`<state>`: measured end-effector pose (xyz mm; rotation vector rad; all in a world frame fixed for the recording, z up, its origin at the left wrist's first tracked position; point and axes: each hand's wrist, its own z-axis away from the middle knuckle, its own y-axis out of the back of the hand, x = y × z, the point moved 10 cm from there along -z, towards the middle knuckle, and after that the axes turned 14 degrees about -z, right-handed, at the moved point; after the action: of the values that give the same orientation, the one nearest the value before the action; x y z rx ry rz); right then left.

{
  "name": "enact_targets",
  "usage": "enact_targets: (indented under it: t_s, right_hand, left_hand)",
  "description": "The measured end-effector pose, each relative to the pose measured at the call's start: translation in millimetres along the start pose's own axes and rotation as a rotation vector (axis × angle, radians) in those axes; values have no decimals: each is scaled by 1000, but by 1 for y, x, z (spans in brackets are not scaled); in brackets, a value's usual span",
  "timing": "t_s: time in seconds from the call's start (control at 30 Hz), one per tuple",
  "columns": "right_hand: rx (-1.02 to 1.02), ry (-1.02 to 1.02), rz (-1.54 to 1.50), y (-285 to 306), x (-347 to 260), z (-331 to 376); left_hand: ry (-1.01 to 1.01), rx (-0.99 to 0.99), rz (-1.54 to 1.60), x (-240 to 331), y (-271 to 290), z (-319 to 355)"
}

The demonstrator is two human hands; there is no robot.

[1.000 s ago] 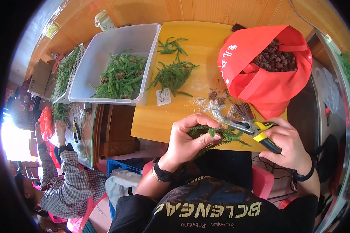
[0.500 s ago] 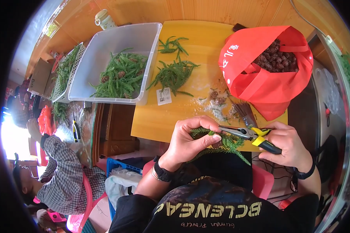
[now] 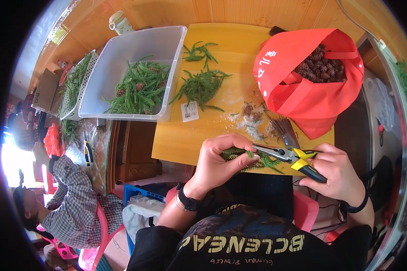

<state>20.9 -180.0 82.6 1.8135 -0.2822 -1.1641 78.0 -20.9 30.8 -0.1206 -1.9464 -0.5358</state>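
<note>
The left hand (image 3: 224,160) is nearly closed, thumb pressed toward the forefinger around a green, needle-leaved conifer sprig (image 3: 269,162), whose tips poke out to the right of the fingers; that pinch seems meant to steady the sprig while its upper edge stays reachable. To its right, the right hand (image 3: 333,170) is curled around the spread handles of long-nosed metal pliers with yellow-and-black grips (image 3: 298,158), probably to control how wide they part. Their nose points left and ends at the left forefinger; whether it bites on anything there is too small to tell. The sprig thus sits between the two hands, in front of the chest and over the near edge of the yellow tabletop (image 3: 176,147), likely for a close view. Beyond the left hand lie a loose heap of green sprigs (image 3: 201,88) and, farther left, a translucent plastic tub (image 3: 122,117) of greenery with brown cones. Beyond the right hand are a bundle of thin brown stalks (image 3: 282,128) and a red fabric bag (image 3: 282,97), its mouth open toward the person, presumably so the dark brown cones (image 3: 323,67) inside are easily reached.
</note>
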Motion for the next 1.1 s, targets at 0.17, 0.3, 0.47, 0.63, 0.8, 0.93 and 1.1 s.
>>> enact_targets:
  t_s: [0.17,0.3,0.47,0.63,0.8,0.93,1.1]
  right_hand:
    - [193,-149,-392,17,29,10]
    - [102,-395,-204,8,70,39]
    - [215,-430,-31,-12,110,83]
    - [128,-426,119,-28,136,98]
    - [133,-439,98,-32,146,95]
    - [233,-414,164,-16,133,86]
    - [200,-334,-98,-28,101,33]
  left_hand:
    - [350,-92,558,-26,-17,10]
    - [235,29,510,-16,11,7]
    - [90,335,332,9,97,-4]
    - [95,694,-328,19,203,-17]
    - [94,780,-1145,15,252,-26]
    - [-199,702,-782,43,174,-34]
    - [19,-46,-920,-31,47,-43]
